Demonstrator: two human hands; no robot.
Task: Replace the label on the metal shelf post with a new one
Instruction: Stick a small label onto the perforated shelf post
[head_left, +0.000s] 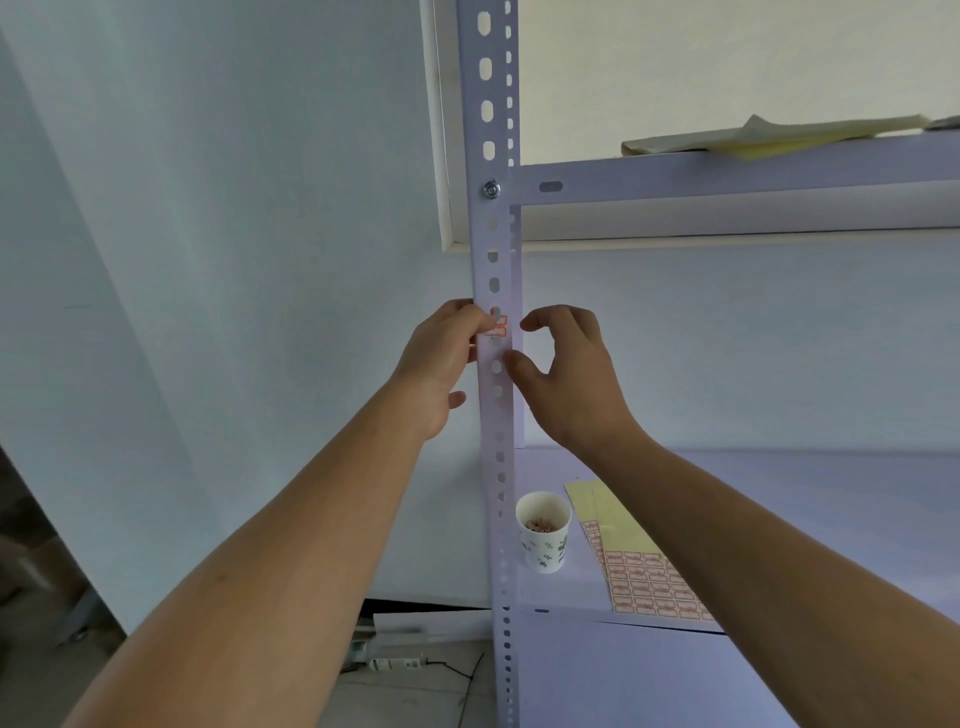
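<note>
Head view: label (497, 327), red-bordered, sits on the front face of the metal shelf post (493, 249), well below the bolt (491, 188). My left hand (441, 358) has bent fingertips on the label's left end, thumb hanging apart below; can't tell if it pinches or just presses. My right hand (566, 374) is wide, a C-shape holding nothing, thumb tip at the post's right edge below the label, index tip near the edge at label height. Lower shelf (779, 519): paper cup (543, 530) beside the post, label sheet (649, 582) just right of it
</note>
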